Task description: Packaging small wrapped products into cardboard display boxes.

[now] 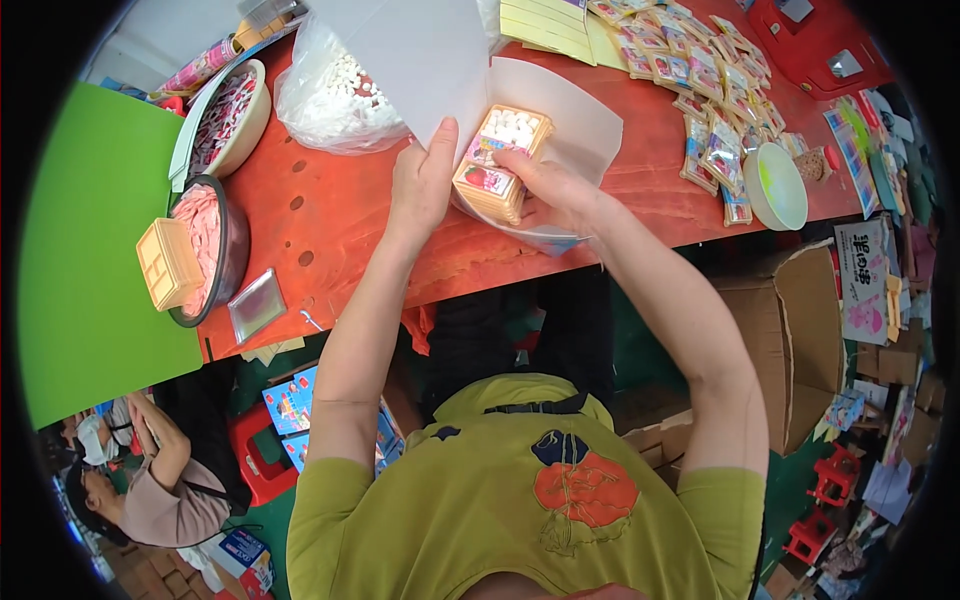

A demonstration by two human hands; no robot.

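My left hand [424, 185] is closed on the edge of a raised white card flap [405, 60], thumb lying along it. The flap belongs to an open white card box [580, 110] standing on the table in front of me. Inside its opening is a stack of small beige plastic trays [515, 130], with white candies and a strawberry picture showing on top. My right hand [560, 190] grips this stack from the right side, thumb on top. Its other fingers are mostly hidden under and behind the stack.
Red table [350, 230]. Many small candy packs [715, 80] lie at the far right, near a pale green bowl [776, 187]. A bag of white candies [345, 95], a tub of packets [245, 105] and a dark basin [235, 240] stand left. Another person [170, 500] sits lower left.
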